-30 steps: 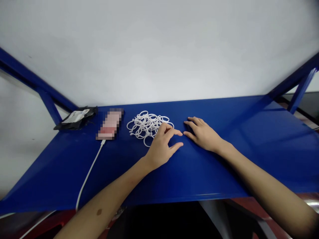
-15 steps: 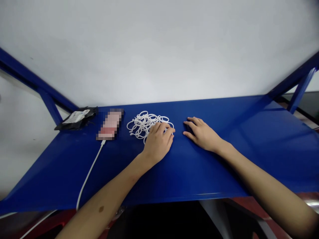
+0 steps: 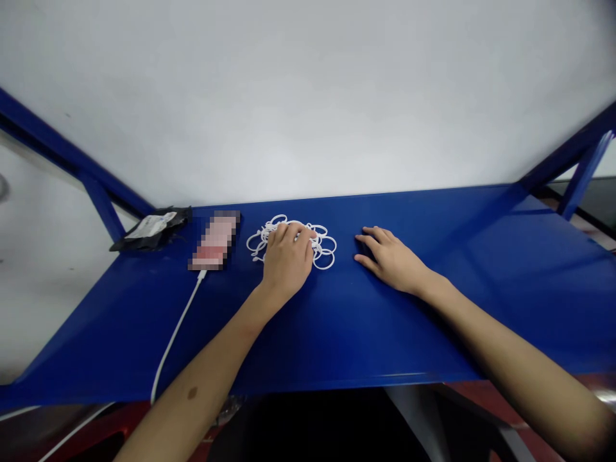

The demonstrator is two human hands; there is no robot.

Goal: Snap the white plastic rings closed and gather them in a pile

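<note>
While a white cable [image 3: 180, 322] crosses the near left of the blue table [image 3: 366, 340], the right hand [image 3: 387, 256] rests there, fingers loosely spread. The left hand [image 3: 289, 260], fingers curled, partly covers the white rings [image 3: 317, 246] heaped mid-table; whether it grips any, I cannot tell. Left of them lie a plugged-in phone [image 3: 214, 240] and a black packet [image 3: 156, 229], before a pale wall [image 3: 337, 96]
</note>
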